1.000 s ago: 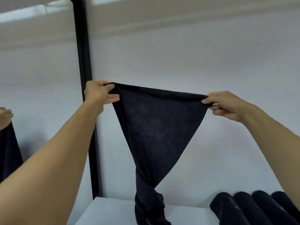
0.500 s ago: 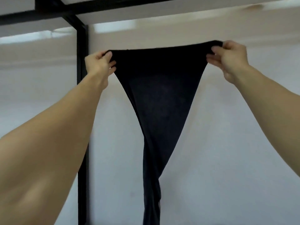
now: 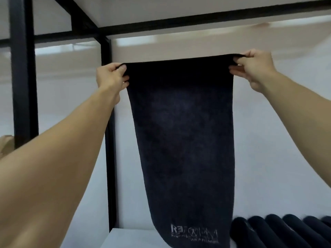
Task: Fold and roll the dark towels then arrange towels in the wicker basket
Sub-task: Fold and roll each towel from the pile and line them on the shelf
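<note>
1. Hands: my left hand (image 3: 112, 77) stood at about ten o'clock in the view and my right hand (image 3: 254, 67) at about one o'clock. Both were raised and well apart. Each pinched one top corner of the dark towel (image 3: 180, 131).
2. Task item: the towel hung at full length between the two hands. Its top edge was pulled taut and ran slightly higher toward the right hand. The lower end, which carried a pale printed logo (image 3: 194, 233), reached six o'clock in front of the white surface (image 3: 129, 238). I could not tell whether it touched that surface.
3. Surroundings: a row of rolled towels (image 3: 279, 231) lay side by side at five o'clock, just right of the hanging towel's foot. A black frame post (image 3: 109, 140) stood behind the left forearm. The wicker basket was not in view.
4. Step in hand, as I judged it: I was spreading and squaring this towel ahead of its first fold. Neither its fold nor its roll had begun. The finished rolls suggested the batch was well along, with basket loading not yet done.
5. Next move, as I judged it: either bring the two pinched corners together to halve the towel, or lay it flat on the white surface. Either way called for matched edges, even tension from both hands, and keeping the towel's foot clear of the rolled row.
</note>
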The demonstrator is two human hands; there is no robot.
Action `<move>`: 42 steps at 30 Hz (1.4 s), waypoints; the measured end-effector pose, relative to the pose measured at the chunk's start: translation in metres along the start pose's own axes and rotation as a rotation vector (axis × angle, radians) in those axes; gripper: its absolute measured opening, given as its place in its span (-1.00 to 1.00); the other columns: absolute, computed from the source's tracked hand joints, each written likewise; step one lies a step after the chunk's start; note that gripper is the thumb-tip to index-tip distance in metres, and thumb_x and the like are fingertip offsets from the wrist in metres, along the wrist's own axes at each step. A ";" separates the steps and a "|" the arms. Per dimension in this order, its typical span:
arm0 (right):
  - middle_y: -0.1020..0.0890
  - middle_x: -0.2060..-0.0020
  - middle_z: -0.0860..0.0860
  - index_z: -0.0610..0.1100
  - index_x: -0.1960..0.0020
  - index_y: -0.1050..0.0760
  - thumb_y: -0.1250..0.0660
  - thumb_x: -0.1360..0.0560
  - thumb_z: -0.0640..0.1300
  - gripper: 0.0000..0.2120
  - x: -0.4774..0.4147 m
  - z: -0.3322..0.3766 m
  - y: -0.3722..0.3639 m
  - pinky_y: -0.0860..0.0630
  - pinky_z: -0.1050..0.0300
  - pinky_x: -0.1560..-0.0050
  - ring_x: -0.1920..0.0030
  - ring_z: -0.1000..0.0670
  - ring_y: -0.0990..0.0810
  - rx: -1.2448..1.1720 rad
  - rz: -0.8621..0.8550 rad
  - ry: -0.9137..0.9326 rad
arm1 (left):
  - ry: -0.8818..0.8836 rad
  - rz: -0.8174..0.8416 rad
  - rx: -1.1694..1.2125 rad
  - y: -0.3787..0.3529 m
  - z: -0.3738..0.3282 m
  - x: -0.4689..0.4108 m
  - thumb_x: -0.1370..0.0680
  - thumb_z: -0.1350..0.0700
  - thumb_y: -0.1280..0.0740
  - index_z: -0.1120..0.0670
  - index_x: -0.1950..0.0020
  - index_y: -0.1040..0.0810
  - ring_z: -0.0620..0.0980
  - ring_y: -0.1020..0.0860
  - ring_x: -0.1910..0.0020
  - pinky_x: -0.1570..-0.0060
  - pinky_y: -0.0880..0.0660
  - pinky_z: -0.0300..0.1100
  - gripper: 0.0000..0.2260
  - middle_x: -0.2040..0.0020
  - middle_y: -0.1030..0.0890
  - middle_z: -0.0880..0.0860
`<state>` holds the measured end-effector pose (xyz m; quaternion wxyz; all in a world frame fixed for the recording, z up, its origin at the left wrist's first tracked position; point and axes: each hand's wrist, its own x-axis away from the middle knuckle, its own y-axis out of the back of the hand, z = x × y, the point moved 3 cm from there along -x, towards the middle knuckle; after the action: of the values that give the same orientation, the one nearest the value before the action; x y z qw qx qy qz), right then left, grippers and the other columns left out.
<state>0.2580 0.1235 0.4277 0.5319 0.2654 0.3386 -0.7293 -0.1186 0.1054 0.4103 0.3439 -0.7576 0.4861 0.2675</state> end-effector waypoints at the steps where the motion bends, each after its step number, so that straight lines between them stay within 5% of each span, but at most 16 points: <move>1: -0.60 0.17 -0.07 -0.13 0.20 -0.41 -0.28 -0.57 -0.32 -0.80 0.004 -0.001 -0.001 -0.63 0.17 0.13 0.18 -0.02 -0.69 -0.011 0.002 -0.018 | 0.017 -0.003 -0.013 0.002 0.003 0.001 -0.62 0.17 -0.28 0.03 0.07 -0.56 0.06 -0.65 -0.04 -0.05 -0.61 -0.09 -0.88 -0.03 -0.64 0.08; 11: -0.62 0.10 -0.06 -0.19 0.10 -0.44 -0.29 -0.59 -0.21 -0.90 -0.004 -0.069 0.002 -0.63 0.20 0.13 0.16 0.00 -0.72 0.033 0.037 -0.080 | 0.130 -0.003 -0.050 -0.016 0.062 -0.014 -0.60 0.17 -0.32 0.16 -0.20 -0.58 0.03 -0.66 -0.02 -0.08 -0.61 -0.07 -0.81 -0.11 -0.64 0.11; 17: -0.64 0.05 -0.03 -0.15 0.07 -0.50 -0.25 -0.61 -0.21 -0.90 -0.035 -0.067 -0.015 -0.63 0.13 -0.01 0.04 -0.02 -0.71 -0.157 0.036 -0.004 | 0.000 0.039 0.023 -0.034 0.050 -0.038 -0.63 0.19 -0.26 0.06 0.09 -0.57 -0.04 -0.57 0.10 -0.12 -0.57 -0.11 -0.85 0.13 -0.59 0.01; 22: -0.65 0.02 -0.06 -0.18 0.01 -0.53 -0.26 -0.60 -0.22 -0.92 -0.023 -0.044 -0.017 -0.62 0.11 -0.02 0.02 -0.05 -0.71 -0.270 0.068 0.047 | -0.091 0.094 0.040 -0.020 0.021 -0.025 -0.64 0.22 -0.22 0.09 0.06 -0.58 -0.01 -0.60 0.07 -0.08 -0.57 -0.09 -0.84 0.10 -0.61 0.04; 31: -0.63 0.06 0.02 -0.09 -0.15 -0.52 -0.25 -0.59 -0.11 -0.83 0.071 0.043 0.015 -0.60 0.14 -0.03 0.05 0.00 -0.66 -0.093 0.165 0.169 | -0.162 0.076 0.077 0.030 -0.052 0.052 -0.62 0.17 -0.27 0.06 0.10 -0.55 -0.08 -0.57 0.28 0.06 -0.58 -0.20 -0.87 0.24 -0.64 -0.07; 36: -0.59 0.16 0.00 -0.08 0.05 -0.49 -0.23 -0.61 -0.02 -0.85 0.128 0.057 0.028 -0.62 0.17 0.14 0.25 0.02 -0.66 0.121 0.140 -0.004 | -0.120 0.001 -0.068 0.057 -0.056 0.101 -0.58 0.13 -0.30 0.00 0.20 -0.59 -0.05 -0.49 0.31 0.28 -0.48 -0.20 -0.83 0.25 -0.59 -0.01; 42: -0.61 0.21 -0.06 -0.14 0.05 -0.56 -0.31 -0.59 -0.06 -0.85 0.200 -0.016 0.057 -0.55 0.30 0.39 0.37 0.06 -0.63 0.346 0.219 -0.347 | 0.228 0.015 -0.242 0.089 0.030 0.165 -0.49 0.04 -0.40 -0.01 0.23 -0.64 -0.05 -0.61 0.17 0.13 -0.57 -0.17 -0.89 0.13 -0.68 0.03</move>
<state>0.2544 0.0047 0.2560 0.6045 0.2582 0.0819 -0.7491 -0.1390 0.0117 0.2462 0.1908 -0.8154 0.4916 0.2390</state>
